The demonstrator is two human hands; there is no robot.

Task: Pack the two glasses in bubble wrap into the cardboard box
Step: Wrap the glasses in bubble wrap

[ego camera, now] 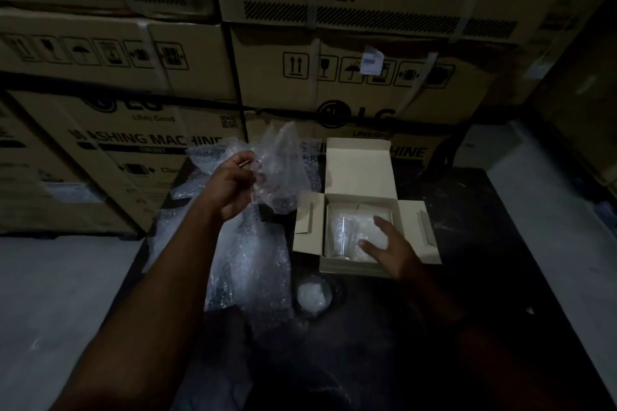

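The scene is dimly lit and much is lost in shadow. The near edge of the dark bench (467,243) cannot be separated from the darkness below the forearms. A rounded pale object near the middle of the bench, taken to be the second glass (312,295) seen from above, is too dark and blurred for its contents to be made out. The stacked cartons (334,77) on the far side are cut off at the top and sides.

The left hand (233,185) is raised above the far left of the bench, its fingers curled and clamped on a crumpled piece of bubble wrap (283,160); more wrap is spread beneath it. The right hand (392,248) is held with fingers straight and spread over the right part of the open cardboard box (350,265); whether the pale wrap inside is touched cannot be told.

One glass (342,237) is seen inside the box, toward its left side. The box stands at the centre right of the bench, flaps folded outward.
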